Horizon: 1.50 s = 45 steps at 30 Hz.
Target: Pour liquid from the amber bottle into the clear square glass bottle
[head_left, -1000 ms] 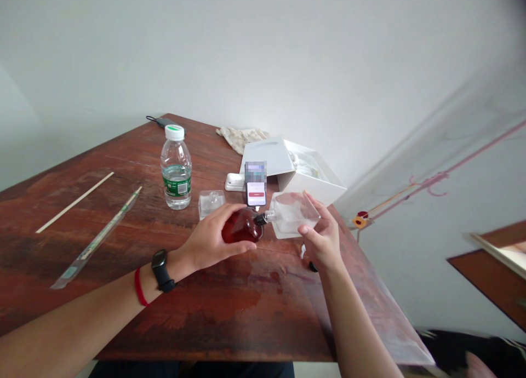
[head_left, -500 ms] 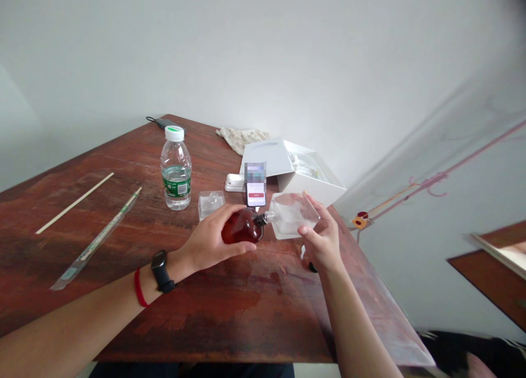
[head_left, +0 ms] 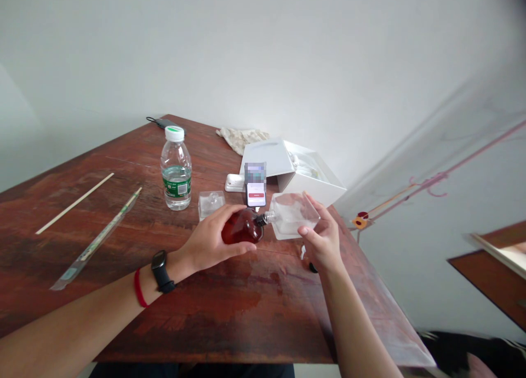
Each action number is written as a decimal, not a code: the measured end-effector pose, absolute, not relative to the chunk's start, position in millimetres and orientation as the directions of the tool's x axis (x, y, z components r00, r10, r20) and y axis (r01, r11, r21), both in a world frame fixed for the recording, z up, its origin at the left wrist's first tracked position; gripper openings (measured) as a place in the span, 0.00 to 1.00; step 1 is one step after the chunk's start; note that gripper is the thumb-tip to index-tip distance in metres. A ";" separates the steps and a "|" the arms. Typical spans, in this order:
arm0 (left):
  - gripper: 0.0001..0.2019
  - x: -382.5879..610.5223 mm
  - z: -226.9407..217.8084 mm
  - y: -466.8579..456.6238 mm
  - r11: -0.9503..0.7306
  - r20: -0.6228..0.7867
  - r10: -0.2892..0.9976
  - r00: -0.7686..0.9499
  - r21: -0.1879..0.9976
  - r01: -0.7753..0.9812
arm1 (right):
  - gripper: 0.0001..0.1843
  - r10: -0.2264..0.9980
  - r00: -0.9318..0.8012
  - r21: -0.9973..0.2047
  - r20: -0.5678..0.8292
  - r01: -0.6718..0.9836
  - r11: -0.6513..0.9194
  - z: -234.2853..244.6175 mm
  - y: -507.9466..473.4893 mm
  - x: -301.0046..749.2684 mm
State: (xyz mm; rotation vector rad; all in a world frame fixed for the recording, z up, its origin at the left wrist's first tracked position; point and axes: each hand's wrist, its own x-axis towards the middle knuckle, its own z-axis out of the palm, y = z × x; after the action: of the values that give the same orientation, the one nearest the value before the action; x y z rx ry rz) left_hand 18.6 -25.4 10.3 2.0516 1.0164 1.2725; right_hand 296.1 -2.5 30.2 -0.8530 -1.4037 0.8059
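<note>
My left hand (head_left: 213, 238) is wrapped round a dark red-brown bottle (head_left: 243, 227), tipped on its side with its black neck pointing right. My right hand (head_left: 322, 238) grips a clear square bottle (head_left: 292, 216), also lying sideways, its threaded neck pointing left. The two necks meet mouth to mouth above the table; how far one enters the other I cannot tell. Behind my left hand stands a clear square lid-like block (head_left: 211, 201). A small black cap-like piece (head_left: 313, 267) and a white scrap (head_left: 303, 252) lie beneath my right hand.
A water bottle (head_left: 176, 172) stands left of centre on the wooden table (head_left: 197, 312). Farther left lie a bare chopstick (head_left: 76, 202) and a wrapped pair (head_left: 98, 238). A phone (head_left: 257, 194) leans by a white box (head_left: 314, 175); a cloth (head_left: 240, 138) lies behind.
</note>
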 end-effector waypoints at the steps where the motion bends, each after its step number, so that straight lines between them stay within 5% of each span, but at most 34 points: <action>1: 0.36 18.6 10.3 -25.4 -0.587 0.519 0.808 0.279 0.742 0.324 | 0.40 0.874 0.017 -0.874 0.486 0.029 0.485 30.0 -2.6 296.3; 45: 0.36 18.2 10.8 -26.0 -0.574 0.503 0.816 0.284 0.762 0.300 | 0.41 0.878 0.006 -0.877 0.479 0.032 0.479 29.8 -4.7 296.3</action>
State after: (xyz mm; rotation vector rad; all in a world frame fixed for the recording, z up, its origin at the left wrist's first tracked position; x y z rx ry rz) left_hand 18.2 -26.0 10.8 2.0230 0.9965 1.2621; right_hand 296.3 -4.7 29.8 -0.8599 -1.4168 0.8101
